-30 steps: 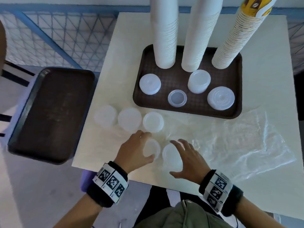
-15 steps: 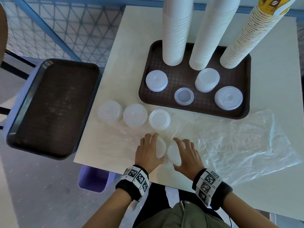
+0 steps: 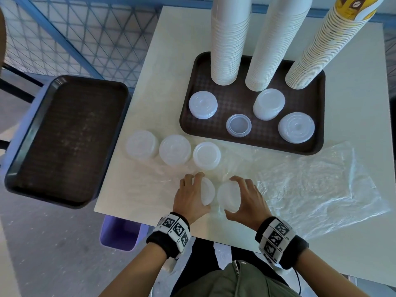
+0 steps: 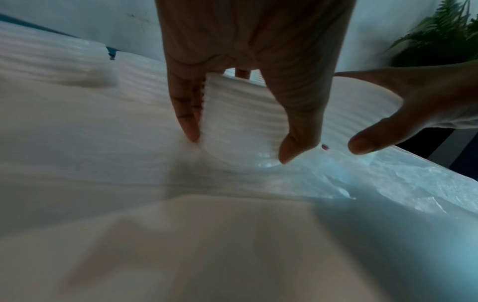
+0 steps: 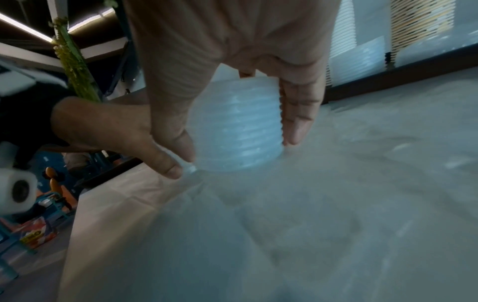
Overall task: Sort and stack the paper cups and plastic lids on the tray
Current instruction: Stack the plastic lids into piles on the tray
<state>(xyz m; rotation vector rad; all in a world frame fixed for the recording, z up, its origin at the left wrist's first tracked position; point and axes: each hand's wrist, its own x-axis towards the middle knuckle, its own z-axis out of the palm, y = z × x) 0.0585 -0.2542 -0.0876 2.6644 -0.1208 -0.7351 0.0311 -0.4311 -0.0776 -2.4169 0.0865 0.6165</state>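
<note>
My left hand [image 3: 192, 195] grips a stack of translucent plastic lids [image 3: 207, 191] near the table's front edge; the left wrist view shows my fingers and thumb round that lid stack [image 4: 238, 120]. Beside it my right hand [image 3: 246, 198] grips a second lid stack [image 3: 228, 197], ribbed in the right wrist view [image 5: 238, 126]. Both stacks are tilted toward each other, a small gap between them. Three more lid stacks [image 3: 174, 149] stand in a row behind my hands. The brown tray [image 3: 321, 116] carries three tall columns of paper cups [image 3: 230, 39] and several lid stacks [image 3: 203, 105].
A crumpled clear plastic bag [image 3: 310, 185] lies on the white table [image 3: 171, 61], right of my hands and under them. A second brown tray [image 3: 66, 136], with nothing on it, sits on a seat to the left. A blue mesh fence [image 3: 75, 39] runs behind.
Both hands have closed round their lid stacks and tipped them up from the table toward each other. The head camera has shifted slightly.
</note>
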